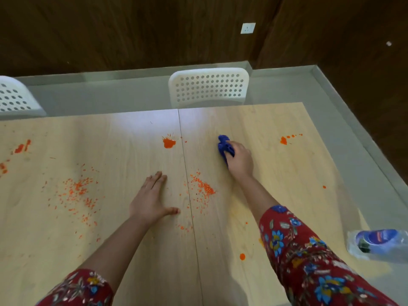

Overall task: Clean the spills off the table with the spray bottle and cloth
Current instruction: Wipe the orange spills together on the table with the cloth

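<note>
The right hand (240, 159) is closing its grip around a bunched blue cloth (224, 146), fingers curled over it and pressing it down onto the wooden surface (136, 250). The cloth is crumpled into a small wad, poking out ahead of the fingers. The left hand (152, 200) is lying flat and spread, palm down, gripping nothing, near and left of the cloth. An orange splat (169, 142) is sitting left of the cloth, another splat (283, 140) to its right, and orange crumbs (203, 188) are lying nearer than the cloth. The spray bottle (378, 244), blurred, is lying far right of the cloth, at the surface's edge.
</note>
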